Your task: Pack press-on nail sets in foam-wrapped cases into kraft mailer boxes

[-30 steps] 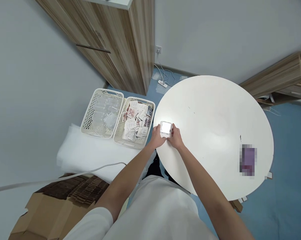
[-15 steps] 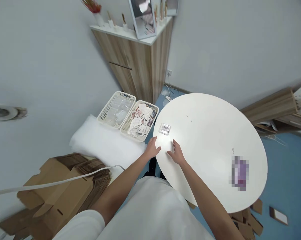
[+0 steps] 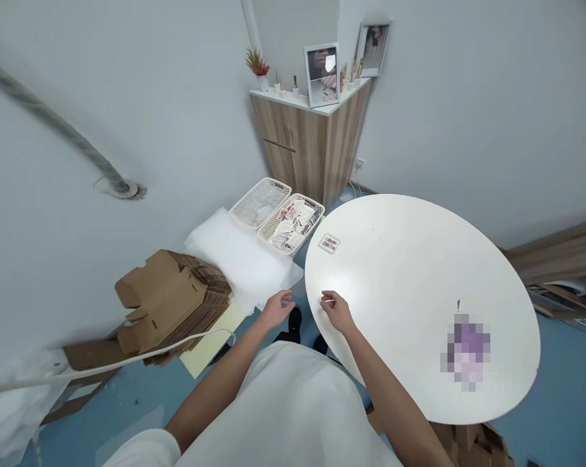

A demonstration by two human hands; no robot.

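Observation:
My left hand hovers just off the near left edge of the white oval table. Its fingers are loosely bent, thumb apart, with nothing in them. Over the table's left edge is my right hand, also empty, with fingers curled and a gap to the thumb. Beyond both hands a small clear case lies flat on the table, two rows of small dark pieces in it. Neither hand touches it.
Left of the table stand a white basket of small packets and another basket of clear plastic pieces. White foam sheeting and stacked cardboard boxes lie nearer. A blurred purple item is on the table's right.
My hands have drawn back toward my body, away from the clear case, and their fingers are more bent. The camera view has shifted, showing more of the cabinet top.

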